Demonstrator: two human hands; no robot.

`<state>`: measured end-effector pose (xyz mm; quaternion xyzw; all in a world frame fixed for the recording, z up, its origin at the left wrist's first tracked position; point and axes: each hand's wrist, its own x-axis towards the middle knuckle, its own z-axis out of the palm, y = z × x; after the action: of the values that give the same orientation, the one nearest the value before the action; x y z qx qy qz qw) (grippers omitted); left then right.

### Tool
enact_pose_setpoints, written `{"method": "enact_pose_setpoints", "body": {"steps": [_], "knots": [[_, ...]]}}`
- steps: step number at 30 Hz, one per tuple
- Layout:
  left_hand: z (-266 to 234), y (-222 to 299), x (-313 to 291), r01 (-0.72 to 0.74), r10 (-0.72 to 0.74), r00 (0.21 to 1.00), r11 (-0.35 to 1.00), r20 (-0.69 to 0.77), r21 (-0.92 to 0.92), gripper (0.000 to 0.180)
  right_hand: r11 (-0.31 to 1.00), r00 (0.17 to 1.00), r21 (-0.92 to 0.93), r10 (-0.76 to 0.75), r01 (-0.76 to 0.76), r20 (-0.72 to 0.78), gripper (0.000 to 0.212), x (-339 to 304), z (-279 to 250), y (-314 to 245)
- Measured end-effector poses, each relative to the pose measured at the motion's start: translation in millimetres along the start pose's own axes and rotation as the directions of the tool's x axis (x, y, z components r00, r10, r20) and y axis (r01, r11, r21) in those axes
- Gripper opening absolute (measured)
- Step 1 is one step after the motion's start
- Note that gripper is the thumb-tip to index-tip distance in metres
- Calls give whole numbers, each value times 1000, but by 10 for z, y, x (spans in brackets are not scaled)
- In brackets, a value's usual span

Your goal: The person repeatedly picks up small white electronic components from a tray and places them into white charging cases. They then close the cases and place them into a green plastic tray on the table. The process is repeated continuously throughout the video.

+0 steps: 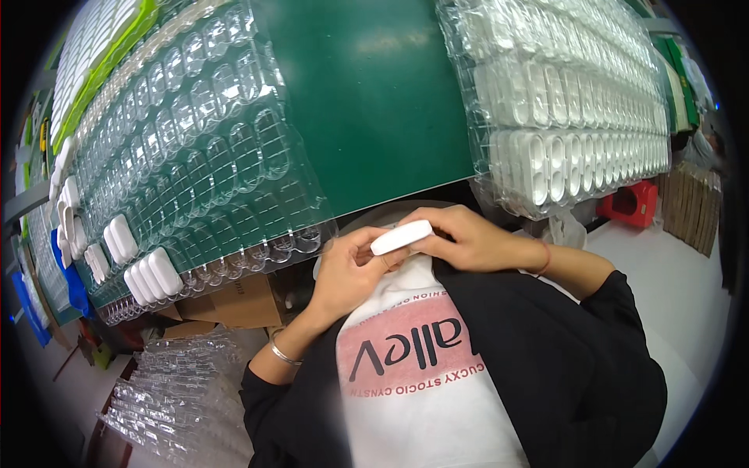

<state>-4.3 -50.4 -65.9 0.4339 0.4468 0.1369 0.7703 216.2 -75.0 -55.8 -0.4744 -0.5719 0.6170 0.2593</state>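
Case [401, 237], white: pinched by left hand [349, 269] + right hand [466, 243] | before near edge, desk [367, 101] | green gap between clear trays [195, 117], filled trays [573, 97] | pale floor [663, 269] right

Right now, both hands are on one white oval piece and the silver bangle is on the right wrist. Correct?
Not the bangle: the head view shows the silver bangle on the wrist of the left hand; the wrist of the right hand wears a thin reddish band. Both hands are on the white oval piece, as you say.
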Motion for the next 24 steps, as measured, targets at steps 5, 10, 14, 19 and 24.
{"method": "enact_pose_setpoints", "body": {"steps": [5, 10, 14, 19, 24], "knots": [[-28, 271, -21, 225, -145, 947, 937, 287, -267, 38, 808, 915, 439, 295, -392, 275, 43, -120, -267, -297], [28, 373, -79, 203, -154, 958, 960, 240, -192, 34, 867, 937, 375, 247, -327, 246, 44, -172, -293, -327], [23, 366, -119, 170, -123, 968, 964, 220, -206, 30, 938, 959, 257, 179, -233, 220, 44, -202, -311, -389], [89, 318, -127, 37, -24, 995, 990, 93, -139, 32, 999, 998, -33, -20, 22, 63, 40, -195, -259, -324], [76, 67, -119, -63, 64, 998, 992, 8, -106, 32, 980, 976, -110, 179, -165, 127, 30, -32, -191, -356]]}}
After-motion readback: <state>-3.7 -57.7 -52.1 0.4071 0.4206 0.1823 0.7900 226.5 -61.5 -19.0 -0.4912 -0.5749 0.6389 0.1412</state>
